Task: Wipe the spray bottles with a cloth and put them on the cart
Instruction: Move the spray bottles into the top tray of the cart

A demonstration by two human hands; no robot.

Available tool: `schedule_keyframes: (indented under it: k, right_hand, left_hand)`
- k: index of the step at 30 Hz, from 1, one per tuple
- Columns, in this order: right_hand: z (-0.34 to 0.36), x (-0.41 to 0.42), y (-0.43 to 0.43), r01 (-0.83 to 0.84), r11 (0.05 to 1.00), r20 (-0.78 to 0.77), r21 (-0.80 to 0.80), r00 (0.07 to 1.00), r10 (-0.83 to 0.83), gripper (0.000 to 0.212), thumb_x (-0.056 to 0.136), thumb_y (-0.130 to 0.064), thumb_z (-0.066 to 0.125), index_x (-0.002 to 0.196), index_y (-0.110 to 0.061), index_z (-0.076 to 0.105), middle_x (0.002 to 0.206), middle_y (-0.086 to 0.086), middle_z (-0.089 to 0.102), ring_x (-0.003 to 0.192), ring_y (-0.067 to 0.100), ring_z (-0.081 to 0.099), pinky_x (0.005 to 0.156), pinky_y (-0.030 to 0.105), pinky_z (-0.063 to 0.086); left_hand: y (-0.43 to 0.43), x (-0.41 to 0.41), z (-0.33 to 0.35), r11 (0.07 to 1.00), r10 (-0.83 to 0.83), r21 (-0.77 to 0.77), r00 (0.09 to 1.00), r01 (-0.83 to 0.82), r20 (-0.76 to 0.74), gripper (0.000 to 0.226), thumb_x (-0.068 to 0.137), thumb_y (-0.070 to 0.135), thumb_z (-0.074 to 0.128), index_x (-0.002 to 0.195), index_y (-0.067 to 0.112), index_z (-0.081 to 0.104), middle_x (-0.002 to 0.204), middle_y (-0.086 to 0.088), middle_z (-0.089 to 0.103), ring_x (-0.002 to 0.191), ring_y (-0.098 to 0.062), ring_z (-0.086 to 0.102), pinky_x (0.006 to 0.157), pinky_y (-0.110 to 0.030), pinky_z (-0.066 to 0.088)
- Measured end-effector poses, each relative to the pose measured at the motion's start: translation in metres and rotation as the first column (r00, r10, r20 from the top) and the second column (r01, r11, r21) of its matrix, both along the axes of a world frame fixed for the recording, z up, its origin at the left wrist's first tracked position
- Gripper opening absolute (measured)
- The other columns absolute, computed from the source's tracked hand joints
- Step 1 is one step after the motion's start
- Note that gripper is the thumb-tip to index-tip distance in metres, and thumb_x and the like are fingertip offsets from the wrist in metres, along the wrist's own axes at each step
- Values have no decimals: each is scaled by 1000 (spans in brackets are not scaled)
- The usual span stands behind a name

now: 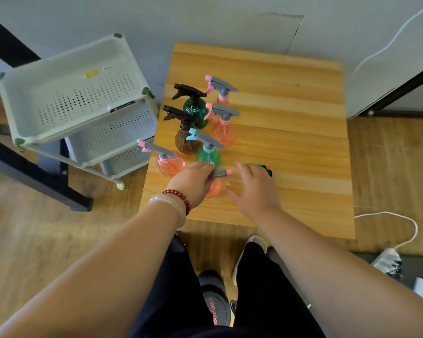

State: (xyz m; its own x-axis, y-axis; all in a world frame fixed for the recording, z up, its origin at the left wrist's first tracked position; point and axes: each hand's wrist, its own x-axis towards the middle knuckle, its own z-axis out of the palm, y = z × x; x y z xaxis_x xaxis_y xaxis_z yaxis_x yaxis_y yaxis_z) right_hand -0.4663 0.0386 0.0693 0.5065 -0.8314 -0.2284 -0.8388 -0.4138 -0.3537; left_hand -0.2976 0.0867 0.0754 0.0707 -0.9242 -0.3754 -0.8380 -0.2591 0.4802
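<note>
Left grip (pixel 193 181) grasps the pink bottle (pixel 214 189) by its head near the surface's (pixel 291 147) 6 o'clock edge; right grip (pixel 252 189), released, hovers by the cloth (pixel 266 170) at 1 o'clock. A careless lift could topple the green bottle (pixel 208 156) crowding at 12.

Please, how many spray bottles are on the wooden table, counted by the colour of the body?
Pink bottles: 4
Green bottles: 2
Brown bottle: 1
Total: 7
</note>
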Motion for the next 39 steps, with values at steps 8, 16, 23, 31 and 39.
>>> schedule_keyframes:
  k: [8,16,23,31,39]
  right_hand:
    - [30,14,-10,-100,995,-28,27,995,101,66,93,-43,58,149,-17,36,141,3,49,131,26,43,101,38,38]
    - [54,30,-18,-279,960,197,-3,941,274,35,93,-26,65,122,-7,67,115,9,67,106,31,61,86,44,51]
    - [88,67,-35,-310,934,307,-175,885,351,42,93,-41,50,109,-8,70,98,3,71,92,20,62,80,32,47]
    - [139,125,-34,-162,970,462,-183,856,231,64,86,-39,72,140,-12,52,117,-1,64,107,13,51,91,35,43]
    - [153,166,-34,17,997,421,-71,907,15,64,88,-38,70,144,-24,45,120,-8,55,118,14,49,101,36,43]
  left_hand:
    - [-4,6,15,996,20,87,999,-18,-26,20,102,14,45,112,10,62,103,-5,58,98,-25,57,83,-34,45]
    - [6,28,52,998,58,23,996,-56,-61,21,102,19,47,111,13,65,102,-3,64,88,-18,53,74,-28,39]
    - [5,64,100,992,78,-96,995,-85,-68,19,101,28,51,106,19,67,97,2,63,87,-17,57,80,-36,50]
    - [-3,122,156,944,82,-314,995,-98,-63,17,100,24,53,103,14,65,82,6,56,80,-16,55,69,-29,43]
    - [-14,190,192,909,131,-388,988,-150,-76,13,100,25,52,91,23,61,88,2,61,78,-17,55,64,-27,43]
